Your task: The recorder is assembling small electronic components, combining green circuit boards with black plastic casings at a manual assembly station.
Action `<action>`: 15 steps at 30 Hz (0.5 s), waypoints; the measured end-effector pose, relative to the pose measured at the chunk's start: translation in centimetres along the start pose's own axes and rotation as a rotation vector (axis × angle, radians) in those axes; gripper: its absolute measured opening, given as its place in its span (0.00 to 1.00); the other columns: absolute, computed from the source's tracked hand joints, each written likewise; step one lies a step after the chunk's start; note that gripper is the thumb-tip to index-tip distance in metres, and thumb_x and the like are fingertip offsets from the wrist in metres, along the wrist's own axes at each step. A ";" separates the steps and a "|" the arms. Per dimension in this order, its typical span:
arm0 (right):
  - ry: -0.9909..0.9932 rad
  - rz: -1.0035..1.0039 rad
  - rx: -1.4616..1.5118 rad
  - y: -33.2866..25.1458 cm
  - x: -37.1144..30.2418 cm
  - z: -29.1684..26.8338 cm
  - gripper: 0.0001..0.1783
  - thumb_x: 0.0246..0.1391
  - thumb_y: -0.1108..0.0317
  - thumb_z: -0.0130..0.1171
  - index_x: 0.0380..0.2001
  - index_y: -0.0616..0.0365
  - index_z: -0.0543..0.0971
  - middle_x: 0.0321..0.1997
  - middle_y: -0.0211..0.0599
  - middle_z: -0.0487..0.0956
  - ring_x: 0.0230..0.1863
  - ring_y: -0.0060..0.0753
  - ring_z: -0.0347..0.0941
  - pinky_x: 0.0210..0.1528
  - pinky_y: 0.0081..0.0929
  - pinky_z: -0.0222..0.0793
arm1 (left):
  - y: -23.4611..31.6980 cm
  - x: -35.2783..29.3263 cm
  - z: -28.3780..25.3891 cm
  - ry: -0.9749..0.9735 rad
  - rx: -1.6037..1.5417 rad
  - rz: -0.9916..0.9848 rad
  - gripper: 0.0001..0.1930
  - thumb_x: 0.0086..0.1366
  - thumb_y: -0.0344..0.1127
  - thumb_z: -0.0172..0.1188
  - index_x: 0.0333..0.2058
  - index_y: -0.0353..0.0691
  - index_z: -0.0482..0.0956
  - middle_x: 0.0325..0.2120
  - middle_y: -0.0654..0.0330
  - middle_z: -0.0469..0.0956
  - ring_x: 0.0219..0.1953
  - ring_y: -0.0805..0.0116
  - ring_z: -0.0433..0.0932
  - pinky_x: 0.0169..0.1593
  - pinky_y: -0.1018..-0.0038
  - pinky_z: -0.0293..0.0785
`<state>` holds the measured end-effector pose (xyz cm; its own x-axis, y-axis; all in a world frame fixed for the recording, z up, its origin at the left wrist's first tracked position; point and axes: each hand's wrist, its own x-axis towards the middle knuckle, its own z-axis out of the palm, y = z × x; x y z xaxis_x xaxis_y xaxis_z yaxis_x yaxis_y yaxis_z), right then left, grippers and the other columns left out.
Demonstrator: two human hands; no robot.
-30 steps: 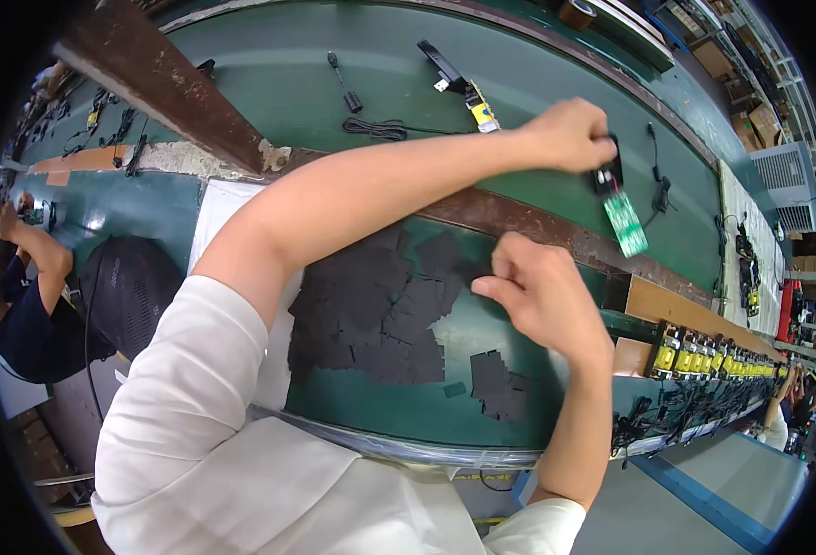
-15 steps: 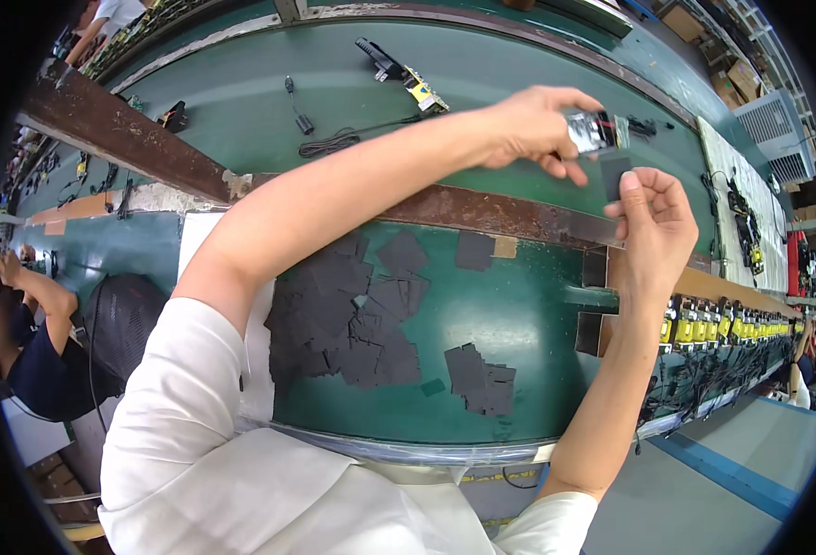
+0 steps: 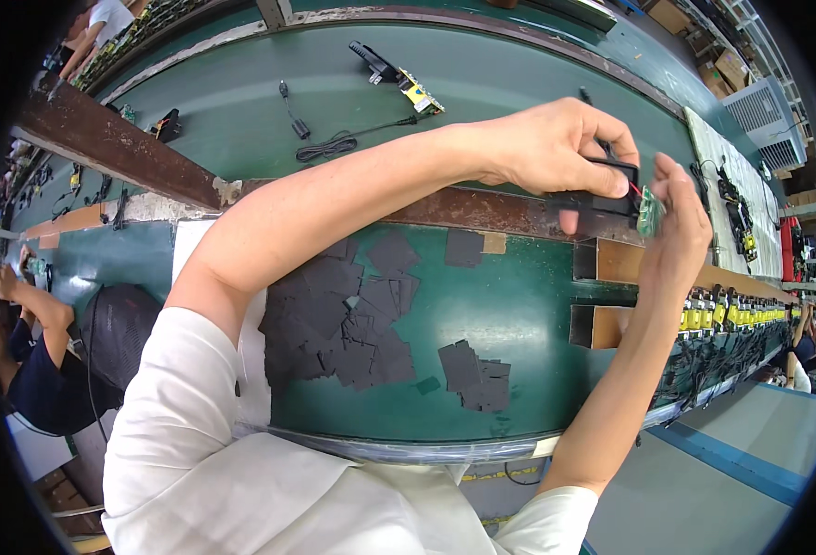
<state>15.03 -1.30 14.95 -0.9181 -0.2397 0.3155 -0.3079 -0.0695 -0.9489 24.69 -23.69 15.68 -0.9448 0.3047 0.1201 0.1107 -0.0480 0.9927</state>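
My left hand (image 3: 570, 153) reaches across to the upper right, closed on a black plastic casing (image 3: 602, 205), with one fingertip showing below it. A small green circuit board (image 3: 648, 213) on red wires sits at the casing's right end. My right hand (image 3: 683, 220) is beside the board, its fingers raised and partly smeared; whether it grips the board is hidden. Thin dark grey square sheets lie on the green work surface below my arms, in a large pile (image 3: 334, 314) at left and a small stack (image 3: 477, 375) nearer me.
A rusty brown rail (image 3: 463, 211) crosses behind the sheets. Beyond it, a green belt (image 3: 482, 69) carries a yellow-and-black unit (image 3: 408, 88) and a coiled cable (image 3: 327, 145). Open cardboard boxes (image 3: 602, 326) and a row of yellow units (image 3: 741, 313) stand at right. Another person (image 3: 33, 333) sits at left.
The silvery open unit in my left hand has been turned and now shows black casing. My right hand has moved up against its end; the grey sheet it held no longer shows in its fingers.
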 end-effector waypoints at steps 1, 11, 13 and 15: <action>0.001 0.000 0.001 -0.3 -0.1 0.1 0.16 0.72 0.61 0.61 0.46 0.65 0.83 0.38 0.31 0.83 0.34 0.22 0.79 0.32 0.21 0.72 | 0.0 0.0 0.0 0.048 0.021 0.019 0.13 0.75 0.38 0.64 0.52 0.38 0.77 0.33 0.59 0.86 0.25 0.69 0.86 0.23 0.77 0.73; -0.431 0.477 0.052 -1.7 -2.7 2.8 0.20 0.73 0.53 0.58 0.51 0.60 0.82 0.40 0.24 0.81 0.32 0.16 0.73 0.29 0.18 0.59 | -3.5 1.1 -2.7 0.565 1.177 0.697 0.12 0.70 0.33 0.66 0.51 0.44 0.79 0.29 0.58 0.81 0.30 0.55 0.83 0.29 0.64 0.77; -0.385 0.474 0.060 -1.8 -3.1 3.4 0.20 0.73 0.53 0.59 0.52 0.59 0.82 0.40 0.23 0.80 0.30 0.16 0.71 0.28 0.17 0.57 | -3.9 1.3 -2.9 0.583 1.084 0.696 0.12 0.70 0.33 0.66 0.51 0.44 0.80 0.32 0.58 0.82 0.30 0.52 0.82 0.32 0.60 0.78; -0.327 0.459 0.005 -2.5 -3.6 4.7 0.19 0.73 0.52 0.60 0.49 0.58 0.83 0.33 0.19 0.76 0.28 0.14 0.64 0.27 0.17 0.54 | -4.0 1.5 -3.0 0.583 1.040 0.697 0.12 0.70 0.33 0.66 0.51 0.44 0.80 0.33 0.58 0.83 0.30 0.50 0.82 0.33 0.59 0.79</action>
<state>20.24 -4.78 16.14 -0.8325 -0.5338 -0.1483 0.1068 0.1080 -0.9884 21.93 -25.93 11.82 -0.5625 0.0604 0.8246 0.5425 0.7795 0.3130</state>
